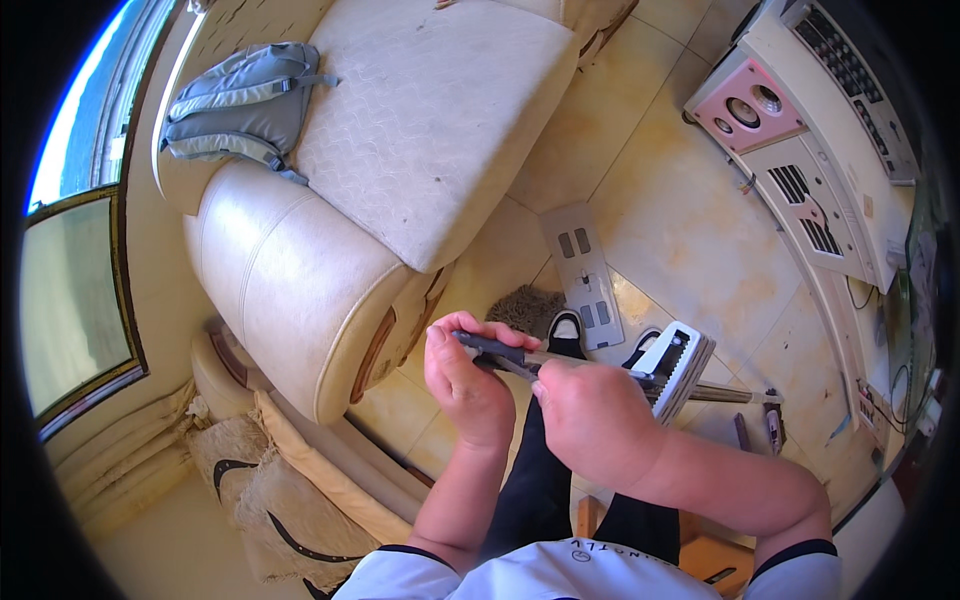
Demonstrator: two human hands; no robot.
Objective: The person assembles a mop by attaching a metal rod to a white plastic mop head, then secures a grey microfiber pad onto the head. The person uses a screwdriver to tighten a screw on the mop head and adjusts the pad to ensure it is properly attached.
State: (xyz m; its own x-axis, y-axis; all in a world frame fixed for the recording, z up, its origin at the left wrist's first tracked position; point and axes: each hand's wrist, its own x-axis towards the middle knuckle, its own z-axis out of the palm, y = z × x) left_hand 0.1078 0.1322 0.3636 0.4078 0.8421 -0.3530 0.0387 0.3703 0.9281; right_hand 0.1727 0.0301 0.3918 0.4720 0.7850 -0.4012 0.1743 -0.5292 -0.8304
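Observation:
My left hand (pixel 466 378) is closed around the dark handle end of a long thin tool (pixel 500 352). My right hand (pixel 592 417) grips the same tool further along its metal shaft. Past my right hand the shaft runs to a white flat head with a dark toothed strip (pixel 678 366), like a squeeze-mop head, and a metal rod (pixel 735 396) sticks out beyond it. My legs in black trousers and a black-and-white shoe (pixel 566 328) lie under the hands.
A cream armchair (pixel 330 250) with a grey backpack (pixel 245 100) stands at the left. A grey slotted panel (pixel 585 272) and a brown rag (pixel 528 308) lie on the tiled floor. A white and pink appliance (pixel 790 130) stands at the right, with small tools (pixel 772 425) near it.

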